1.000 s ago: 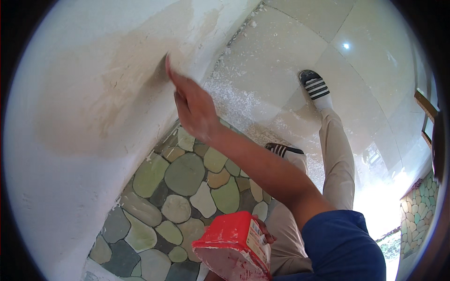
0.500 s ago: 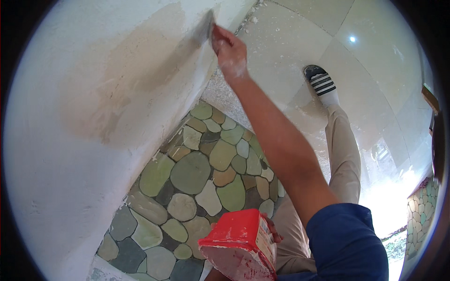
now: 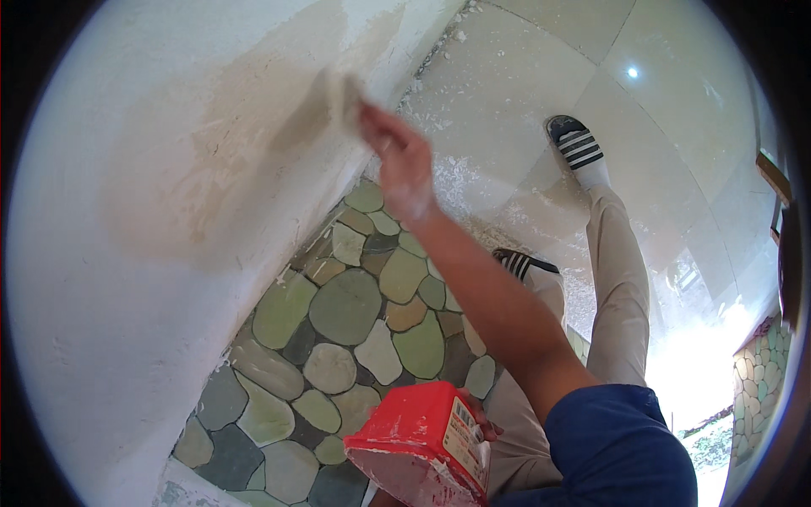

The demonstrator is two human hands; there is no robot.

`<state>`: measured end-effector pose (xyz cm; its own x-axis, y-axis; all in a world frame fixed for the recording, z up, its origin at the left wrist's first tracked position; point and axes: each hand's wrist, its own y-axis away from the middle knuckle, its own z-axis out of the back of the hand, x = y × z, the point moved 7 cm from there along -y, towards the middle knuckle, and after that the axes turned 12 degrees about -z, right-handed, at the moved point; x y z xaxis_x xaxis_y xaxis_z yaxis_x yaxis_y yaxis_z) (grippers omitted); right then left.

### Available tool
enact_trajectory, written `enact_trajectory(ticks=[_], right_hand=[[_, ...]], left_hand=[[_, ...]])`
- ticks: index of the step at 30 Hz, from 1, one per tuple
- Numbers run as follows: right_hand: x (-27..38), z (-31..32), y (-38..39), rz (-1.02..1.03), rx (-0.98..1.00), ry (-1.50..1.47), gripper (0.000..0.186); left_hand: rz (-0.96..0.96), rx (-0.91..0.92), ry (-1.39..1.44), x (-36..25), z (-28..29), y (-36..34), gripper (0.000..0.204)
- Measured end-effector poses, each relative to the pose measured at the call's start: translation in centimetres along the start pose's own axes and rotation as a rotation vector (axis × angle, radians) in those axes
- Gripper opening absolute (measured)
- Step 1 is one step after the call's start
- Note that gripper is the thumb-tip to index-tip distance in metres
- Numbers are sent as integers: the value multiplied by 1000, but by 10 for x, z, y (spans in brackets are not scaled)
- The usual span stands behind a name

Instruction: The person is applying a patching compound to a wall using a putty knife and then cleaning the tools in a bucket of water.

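Note:
My right hand (image 3: 397, 160) is closed round a putty knife (image 3: 346, 101), blurred by motion, with its blade at or very near the white wall (image 3: 101, 338). Beside it, a damp beige patch (image 3: 211, 160) spreads over the wall surface. Low in the picture, my left hand (image 3: 483, 422) grips a red plastic tub (image 3: 405, 414); only some fingers show, wrapped over its labelled side. The tub is tipped, and white residue smears its rim and pale inner wall.
Rounded green and grey stone tiles (image 3: 345, 308) cover the floor along the wall. Beyond lie large pale floor tiles (image 3: 507, 93), with crumbs of white debris near the wall's foot. My legs end in dark striped sandals (image 3: 576, 142). A wooden edge (image 3: 773, 177) shows at far right.
My right hand has come down and slightly left along the wall with the putty knife. The tub has shifted slightly left. A second sandal now shows beside my forearm.

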<state>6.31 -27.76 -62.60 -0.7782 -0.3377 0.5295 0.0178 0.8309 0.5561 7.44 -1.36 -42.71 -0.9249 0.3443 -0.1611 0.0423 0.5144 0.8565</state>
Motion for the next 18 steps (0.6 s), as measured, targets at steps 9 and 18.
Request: enact_trajectory(ticks=[9, 18], right_hand=[[33, 22, -79, 149, -144, -62, 35], [33, -73, 54, -76, 157, 73, 39]], left_hand=[[-7, 29, 27, 1, 8, -6, 58], [19, 62, 14, 7, -1, -17, 58]])
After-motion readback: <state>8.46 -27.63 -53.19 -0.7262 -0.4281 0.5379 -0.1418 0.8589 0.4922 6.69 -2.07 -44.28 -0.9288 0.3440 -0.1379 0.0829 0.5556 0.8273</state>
